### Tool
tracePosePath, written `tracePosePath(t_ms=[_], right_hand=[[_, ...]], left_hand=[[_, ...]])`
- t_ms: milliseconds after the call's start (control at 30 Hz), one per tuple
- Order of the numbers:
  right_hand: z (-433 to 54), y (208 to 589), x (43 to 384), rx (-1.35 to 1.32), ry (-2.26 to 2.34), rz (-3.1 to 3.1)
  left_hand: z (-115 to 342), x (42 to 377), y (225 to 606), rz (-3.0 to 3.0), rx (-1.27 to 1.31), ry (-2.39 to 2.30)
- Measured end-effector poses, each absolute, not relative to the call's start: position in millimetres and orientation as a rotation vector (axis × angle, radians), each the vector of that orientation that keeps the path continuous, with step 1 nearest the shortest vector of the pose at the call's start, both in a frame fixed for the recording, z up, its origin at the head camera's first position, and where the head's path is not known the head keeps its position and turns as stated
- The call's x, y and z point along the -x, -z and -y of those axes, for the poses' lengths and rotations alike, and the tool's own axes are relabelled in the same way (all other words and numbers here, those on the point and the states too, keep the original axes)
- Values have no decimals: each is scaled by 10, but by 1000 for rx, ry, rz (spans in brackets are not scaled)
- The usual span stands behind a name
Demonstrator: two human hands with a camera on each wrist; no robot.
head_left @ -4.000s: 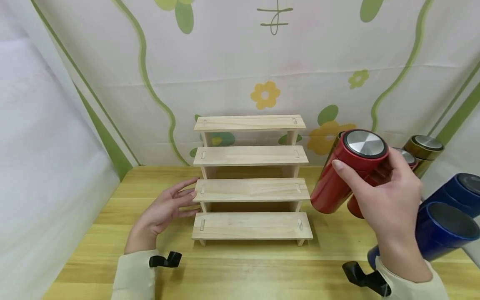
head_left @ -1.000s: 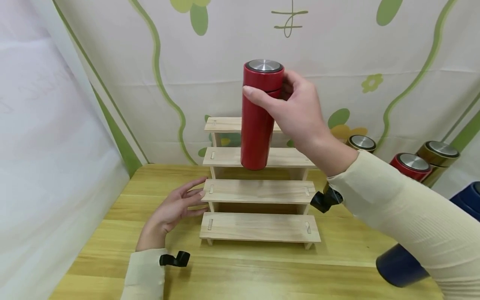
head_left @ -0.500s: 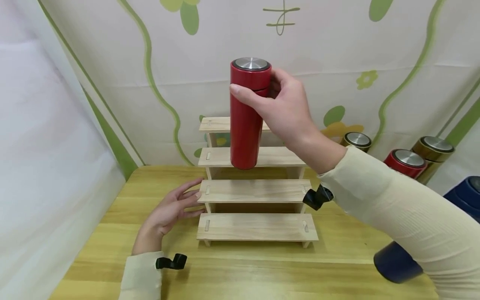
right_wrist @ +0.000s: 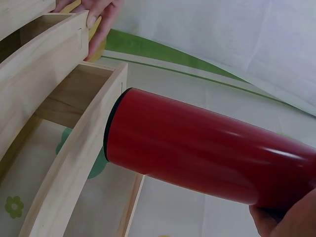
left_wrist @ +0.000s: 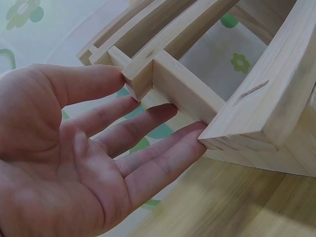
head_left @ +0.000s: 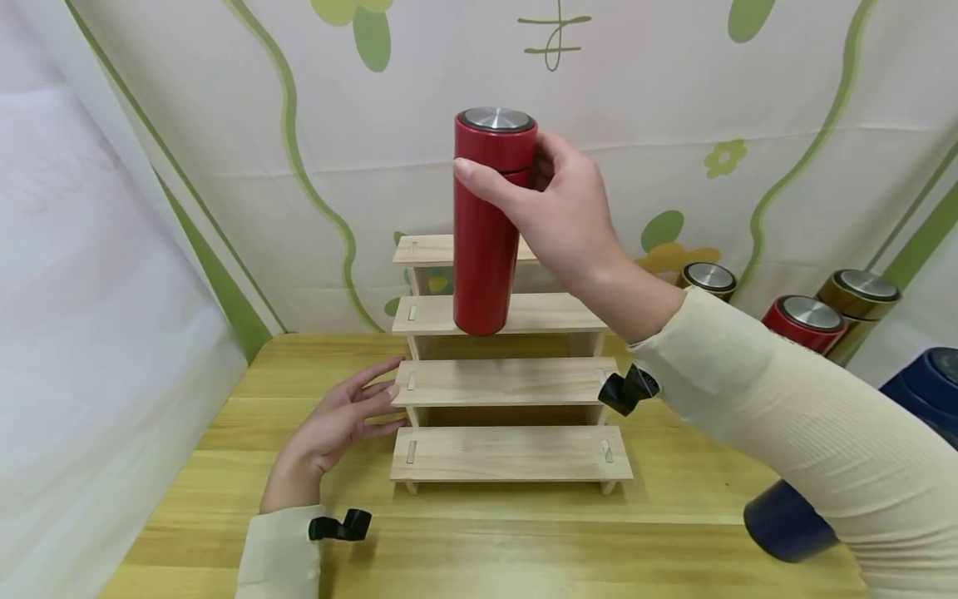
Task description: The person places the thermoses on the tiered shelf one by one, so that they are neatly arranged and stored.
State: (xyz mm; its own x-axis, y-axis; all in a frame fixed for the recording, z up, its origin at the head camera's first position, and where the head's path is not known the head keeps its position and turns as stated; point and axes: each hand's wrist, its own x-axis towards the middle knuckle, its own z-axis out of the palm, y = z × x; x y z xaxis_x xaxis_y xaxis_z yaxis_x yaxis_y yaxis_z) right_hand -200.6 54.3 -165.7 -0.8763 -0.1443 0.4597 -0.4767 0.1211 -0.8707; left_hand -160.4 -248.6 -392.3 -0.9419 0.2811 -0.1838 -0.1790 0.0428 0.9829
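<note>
My right hand (head_left: 565, 212) grips a red thermos flask (head_left: 486, 249) around its upper part, just below the silver-topped lid. The flask stands nearly upright in the air, and its base overlaps the second step from the top of a pale wooden stepped rack (head_left: 516, 383) in the head view. In the right wrist view the base of the flask (right_wrist: 197, 143) is close to one of the rack's boards. My left hand (head_left: 340, 420) is at the rack's left side, fingers fairly straight. Its fingertips (left_wrist: 195, 133) touch the board ends in the left wrist view.
Right of the rack stand another red flask (head_left: 804, 324) and two gold ones, the nearer gold flask (head_left: 707, 279) partly behind my sleeve. Dark blue flasks (head_left: 789, 520) lie partly hidden by my right arm. A patterned curtain (head_left: 636, 91) hangs behind the wooden table (head_left: 479, 549).
Since the oldest frame, my right hand has carried the red flask leftward and up from the right side to over the rack. Over the last second it drifted slightly left. My left hand stays put.
</note>
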Motion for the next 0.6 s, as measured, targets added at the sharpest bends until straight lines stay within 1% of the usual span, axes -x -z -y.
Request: tracePosePath(t_ms=[600], right_hand=[[-331,1500,2073,-605,-1893,2108]], left_hand=[[2502,1575,3910,-2013,-107,-1962]])
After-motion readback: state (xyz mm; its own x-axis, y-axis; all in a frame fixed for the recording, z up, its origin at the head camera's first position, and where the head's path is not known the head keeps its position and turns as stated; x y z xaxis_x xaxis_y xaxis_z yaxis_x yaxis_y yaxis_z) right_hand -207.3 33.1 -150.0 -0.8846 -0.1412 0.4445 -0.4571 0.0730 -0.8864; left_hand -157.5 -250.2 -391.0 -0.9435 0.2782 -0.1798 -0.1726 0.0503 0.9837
